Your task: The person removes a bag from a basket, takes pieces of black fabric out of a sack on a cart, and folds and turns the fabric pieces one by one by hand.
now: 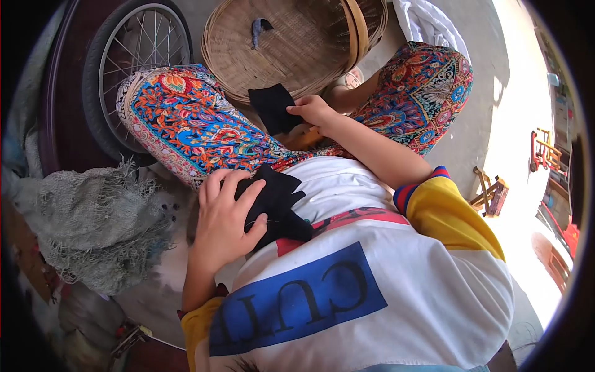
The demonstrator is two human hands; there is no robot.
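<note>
My right hand (pixel 313 113) pinches the edge of a flat black cloth piece (pixel 271 106) between thumb and fingers, held out above my lap beside the wicker basket's near rim. My left hand (pixel 226 211) rests at my left hip with its fingers curved around a bunch of black cloth pieces (pixel 279 201), pressed against my lap and shirt. The layers in this bunch overlap, and part of them is hidden under the hand. In the round wicker basket (pixel 297 59) lies a small dark scrap (pixel 257 31).
A spoked wheel (pixel 142 56) stands by my left knee. Frayed grey sacking (pixel 93 223) lies at my left side. White cloth (pixel 431 25) sits beyond my right knee. A small wooden stool (pixel 489 193) is on the floor to the right.
</note>
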